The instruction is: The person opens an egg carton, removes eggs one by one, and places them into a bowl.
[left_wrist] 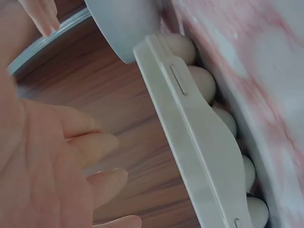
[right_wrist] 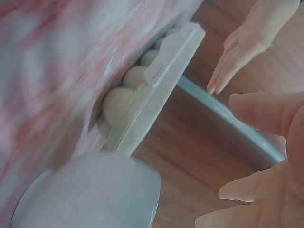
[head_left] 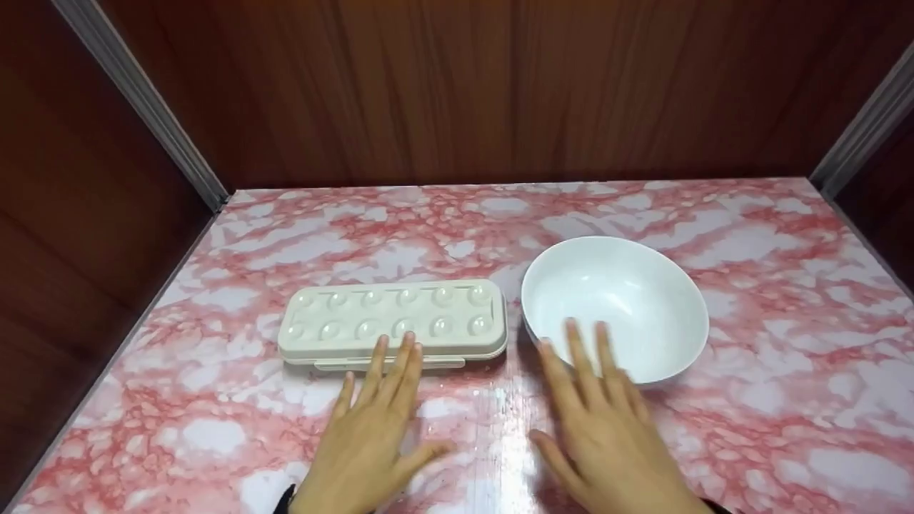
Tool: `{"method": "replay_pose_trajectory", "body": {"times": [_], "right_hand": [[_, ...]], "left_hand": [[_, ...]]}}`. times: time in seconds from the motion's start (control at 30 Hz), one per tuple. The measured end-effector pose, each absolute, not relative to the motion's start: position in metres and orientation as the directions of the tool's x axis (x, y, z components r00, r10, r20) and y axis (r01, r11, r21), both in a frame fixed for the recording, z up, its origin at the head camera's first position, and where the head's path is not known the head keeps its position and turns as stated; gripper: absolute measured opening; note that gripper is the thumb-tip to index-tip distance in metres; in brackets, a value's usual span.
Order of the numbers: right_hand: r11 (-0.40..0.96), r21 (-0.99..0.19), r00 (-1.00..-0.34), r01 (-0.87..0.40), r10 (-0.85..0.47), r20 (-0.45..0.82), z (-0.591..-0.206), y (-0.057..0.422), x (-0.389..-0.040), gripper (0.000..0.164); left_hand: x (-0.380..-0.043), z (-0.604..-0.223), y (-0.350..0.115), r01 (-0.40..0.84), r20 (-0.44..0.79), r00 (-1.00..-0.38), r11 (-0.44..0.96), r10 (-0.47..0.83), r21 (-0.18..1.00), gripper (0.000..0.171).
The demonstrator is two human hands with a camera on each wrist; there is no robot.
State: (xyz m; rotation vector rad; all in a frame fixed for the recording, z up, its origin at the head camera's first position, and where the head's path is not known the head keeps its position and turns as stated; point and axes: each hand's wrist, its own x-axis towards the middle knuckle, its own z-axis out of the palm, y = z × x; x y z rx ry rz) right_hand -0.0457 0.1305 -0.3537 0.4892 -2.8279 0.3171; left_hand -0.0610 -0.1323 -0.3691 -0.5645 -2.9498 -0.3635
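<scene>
A cream plastic egg box (head_left: 400, 321) with a dimpled lid lies closed on the table, its front clasp facing me. Rounded egg-shaped bulges (left_wrist: 202, 83) line its side below the lid in both wrist views. To its right stands a white bowl (head_left: 621, 307), with nothing inside. My left hand (head_left: 371, 435) is spread palm down in front of the egg box, fingertips overlapping its front edge in the head view. Fingers extended, my right hand (head_left: 607, 428) hovers before the bowl, its fingertips overlapping the near rim. Neither hand holds anything.
The table top (head_left: 214, 435) has a red and white marbled pattern. Brown wood-grain panels (head_left: 457, 93) rise behind it and at both sides, with grey metal strips (head_left: 143, 93) at the corners.
</scene>
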Motion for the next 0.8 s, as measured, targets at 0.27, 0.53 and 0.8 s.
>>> {"method": "replay_pose_trajectory", "body": {"times": [0.27, 0.53, 0.8], "right_hand": [[0.852, -0.111, -0.825, -0.511, -0.450, 0.340, -0.362, 0.099, -0.070, 0.088], [0.835, -0.045, -0.797, -0.549, -0.507, 0.327, -0.373, 0.069, -0.103, 0.079], [0.862, 0.138, -0.782, -0.488, -0.502, 0.371, -0.385, 0.049, -0.133, 0.076]], "left_hand": [[-0.081, -0.375, -0.150, 0.365, 0.228, -0.924, 0.890, 0.308, 0.275, 0.083], [-0.096, -0.373, -0.159, 0.300, 0.220, -0.946, 0.899, 0.238, 0.319, 0.074], [-0.109, -0.376, -0.167, 0.245, 0.210, -0.960, 0.920, 0.186, 0.306, 0.069]]}}
